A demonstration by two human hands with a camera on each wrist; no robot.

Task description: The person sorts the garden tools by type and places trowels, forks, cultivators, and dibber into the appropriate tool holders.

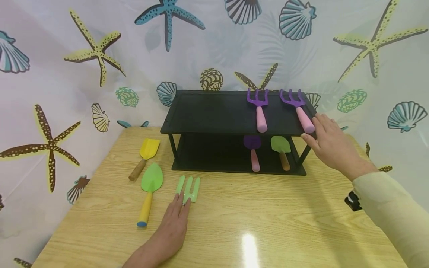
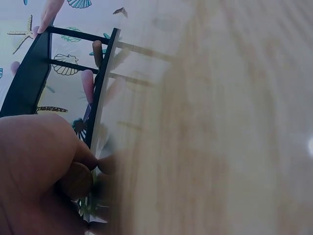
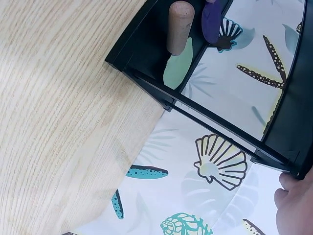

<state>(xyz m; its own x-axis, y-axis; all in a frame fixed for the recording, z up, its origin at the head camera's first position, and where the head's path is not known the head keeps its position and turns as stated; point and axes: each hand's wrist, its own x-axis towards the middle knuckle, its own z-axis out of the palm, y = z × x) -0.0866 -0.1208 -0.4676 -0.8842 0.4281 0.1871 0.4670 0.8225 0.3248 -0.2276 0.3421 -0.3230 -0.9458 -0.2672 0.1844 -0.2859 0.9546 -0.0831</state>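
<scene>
- L hand (image 1: 170, 229) over green fork (image 1: 192, 194), handle btwn thumb & fingers
- R hand (image 1: 330, 143) fingers extended, at rack (image 1: 214, 111) R corner, just beside purple fork (image 1: 302, 115)

Green fork (image 1: 191, 196): three tines, directed toward the top of the head view; located left of centre, lower half. Handle largely concealed; round brown end visible at lower left in the left wrist view. Black two-tier shelf (image 1: 207, 113): upright, upper centre. Purple fork (image 1: 303, 118): pink handle, lying obliquely at the top tier's right end.
</scene>
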